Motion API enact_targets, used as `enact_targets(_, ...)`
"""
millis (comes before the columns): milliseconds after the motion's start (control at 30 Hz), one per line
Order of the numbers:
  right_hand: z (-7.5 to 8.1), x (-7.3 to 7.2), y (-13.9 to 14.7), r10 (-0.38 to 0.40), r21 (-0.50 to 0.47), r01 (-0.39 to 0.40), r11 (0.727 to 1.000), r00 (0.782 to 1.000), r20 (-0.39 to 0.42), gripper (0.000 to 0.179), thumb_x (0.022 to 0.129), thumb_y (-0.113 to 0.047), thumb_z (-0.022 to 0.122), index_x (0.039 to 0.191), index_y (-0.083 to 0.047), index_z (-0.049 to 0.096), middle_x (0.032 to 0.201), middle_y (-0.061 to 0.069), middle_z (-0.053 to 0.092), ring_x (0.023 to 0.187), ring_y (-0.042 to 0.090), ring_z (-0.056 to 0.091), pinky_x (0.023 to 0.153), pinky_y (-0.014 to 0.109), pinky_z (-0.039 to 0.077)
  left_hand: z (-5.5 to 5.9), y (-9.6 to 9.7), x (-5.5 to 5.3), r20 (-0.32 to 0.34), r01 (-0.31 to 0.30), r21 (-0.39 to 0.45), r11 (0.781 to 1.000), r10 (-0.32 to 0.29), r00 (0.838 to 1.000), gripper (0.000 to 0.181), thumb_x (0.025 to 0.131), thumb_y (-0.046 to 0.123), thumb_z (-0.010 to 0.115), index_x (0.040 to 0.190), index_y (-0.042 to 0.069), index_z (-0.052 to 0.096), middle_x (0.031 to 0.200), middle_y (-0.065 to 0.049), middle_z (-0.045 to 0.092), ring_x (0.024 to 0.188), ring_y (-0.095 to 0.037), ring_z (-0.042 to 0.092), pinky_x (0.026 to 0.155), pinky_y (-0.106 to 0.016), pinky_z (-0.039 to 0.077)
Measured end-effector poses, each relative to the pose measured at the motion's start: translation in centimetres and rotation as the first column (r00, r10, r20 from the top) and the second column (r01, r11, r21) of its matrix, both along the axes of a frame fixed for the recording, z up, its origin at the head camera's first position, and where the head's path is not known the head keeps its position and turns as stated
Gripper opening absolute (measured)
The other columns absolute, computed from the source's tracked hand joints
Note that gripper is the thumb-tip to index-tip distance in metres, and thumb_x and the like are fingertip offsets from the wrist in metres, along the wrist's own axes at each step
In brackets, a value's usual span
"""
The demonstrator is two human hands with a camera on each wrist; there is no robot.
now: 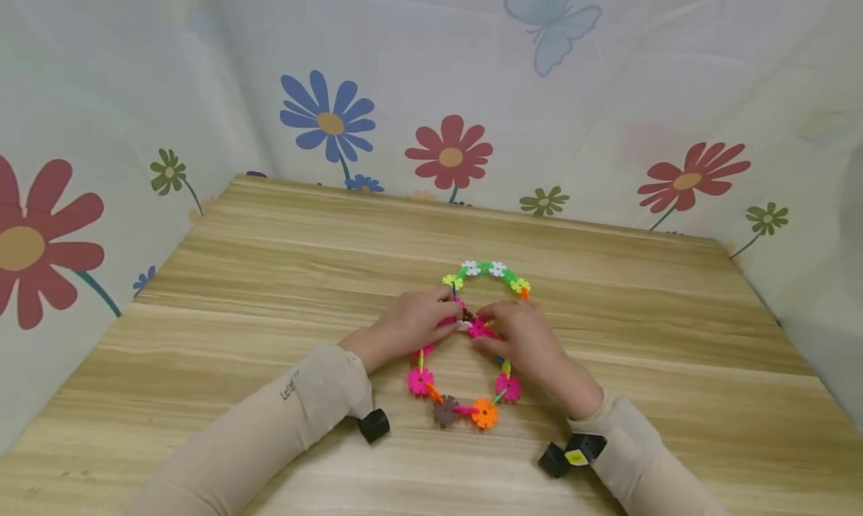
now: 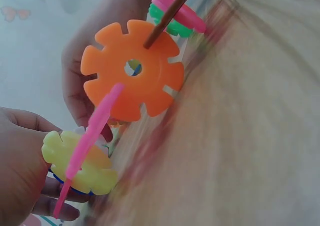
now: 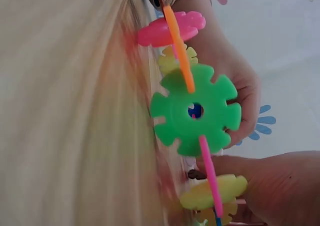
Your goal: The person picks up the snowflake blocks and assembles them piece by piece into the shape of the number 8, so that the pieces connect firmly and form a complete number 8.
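Observation:
Interlocking notched plastic discs form a chain of two loops. The upper loop has green (image 1: 485,268) and white discs (image 1: 497,269) at its top; the lower one has an orange disc (image 1: 484,413) and a brown disc (image 1: 446,410) at its bottom. Where the loops meet, my left hand (image 1: 411,323) pinches the chain from the left, its fingertips partly hiding the discs. Opposite it, my right hand (image 1: 529,342) pinches a pink disc (image 1: 477,327) between thumb and fingers. A yellow disc (image 2: 85,161) is by the left fingers in the left wrist view.
The loops lie on a wood-grain table (image 1: 283,254). Behind it and at the sides hangs a white cloth (image 1: 398,44) printed with flowers and a butterfly. Black wrist devices (image 1: 374,425) stick out below both sleeves.

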State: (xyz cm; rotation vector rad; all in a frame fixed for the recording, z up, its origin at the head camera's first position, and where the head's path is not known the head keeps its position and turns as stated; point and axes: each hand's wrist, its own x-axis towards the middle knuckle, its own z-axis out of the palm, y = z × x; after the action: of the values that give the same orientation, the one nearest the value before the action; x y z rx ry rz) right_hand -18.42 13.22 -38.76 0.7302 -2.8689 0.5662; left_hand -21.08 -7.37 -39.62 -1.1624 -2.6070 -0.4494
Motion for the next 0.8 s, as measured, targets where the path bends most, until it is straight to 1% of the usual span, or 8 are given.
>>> enact_targets(67,0.0,0.1,-0.1,-0.029,0.025,0.029,0.999,1.000,-0.002,0.039,0.080,-0.032,0.077,0.108,-0.006,0.070,0.104,0.007,0.073,0.099,0.026,0.061,0.102,0.054,0.036,-0.1,0.1,0.0,-0.013,-0.001,0.008,1.000,0.001,1.000,0.012,0.090,0.030,0.067,0.088,0.019,0.067,0.084,0.001,0.052,0.058,-0.011,0.049,0.049,-0.019,0.036)
enact_targets(167,-0.1,0.2,-0.3,-0.049,0.045,0.050,0.998,0.999,-0.013,0.039,0.081,-0.033,0.077,0.107,-0.005,0.071,0.103,0.009,0.072,0.100,0.027,0.060,0.103,0.054,0.035,-0.4,0.2,0.0,-0.027,-0.002,0.030,1.000,0.003,1.000,0.010,0.090,0.029,0.068,0.088,0.019,0.067,0.085,0.002,0.053,0.058,-0.010,0.050,0.049,-0.019,0.036)
enact_targets(267,-0.3,0.3,-0.3,-0.044,0.036,0.045,0.998,0.999,-0.026,0.036,0.081,-0.030,0.077,0.105,-0.004,0.071,0.099,0.009,0.072,0.096,0.027,0.061,0.098,0.050,0.039,-0.7,0.2,0.0,-0.023,-0.002,0.064,0.998,0.003,1.000,0.009,0.089,0.027,0.069,0.088,0.019,0.068,0.087,0.001,0.055,0.060,-0.011,0.053,0.051,-0.018,0.038)
enact_targets(400,-0.6,0.2,-0.3,-0.026,0.002,0.026,1.000,0.999,-0.040,0.034,0.080,-0.028,0.077,0.103,-0.003,0.072,0.096,0.010,0.072,0.092,0.025,0.062,0.086,0.042,0.047,-1.0,0.2,0.0,0.011,0.002,0.121,0.993,-0.003,1.000,0.007,0.088,0.024,0.071,0.088,0.017,0.070,0.088,0.001,0.056,0.063,-0.012,0.057,0.055,-0.018,0.042)
enact_targets(467,-0.7,0.2,-0.3,-0.020,-0.018,0.019,1.000,0.998,-0.053,0.034,0.080,-0.026,0.078,0.103,-0.003,0.073,0.096,0.010,0.072,0.091,0.024,0.063,0.082,0.040,0.050,-1.0,0.2,0.0,0.026,0.002,0.140,0.990,-0.006,1.000,0.007,0.087,0.022,0.071,0.088,0.016,0.070,0.088,0.001,0.057,0.065,-0.012,0.058,0.057,-0.019,0.044)
enact_targets(633,-0.8,0.1,-0.3,-0.018,-0.060,0.014,0.998,0.998,-0.067,0.034,0.078,-0.023,0.079,0.104,-0.002,0.073,0.098,0.011,0.073,0.093,0.026,0.064,0.083,0.040,0.052,-1.0,0.2,0.0,0.046,-0.003,0.156,0.988,-0.004,0.999,0.006,0.088,0.020,0.071,0.090,0.015,0.071,0.091,0.000,0.059,0.068,-0.012,0.059,0.062,-0.022,0.048)
enact_targets(800,-0.9,0.0,-0.4,-0.019,-0.059,0.016,0.998,0.998,-0.056,0.033,0.079,-0.023,0.078,0.104,-0.003,0.073,0.097,0.010,0.072,0.092,0.024,0.063,0.082,0.039,0.052,-1.1,0.3,0.0,0.053,-0.009,0.165,0.986,0.000,0.999,0.007,0.088,0.020,0.070,0.091,0.014,0.071,0.094,-0.001,0.060,0.070,-0.012,0.060,0.064,-0.023,0.049)
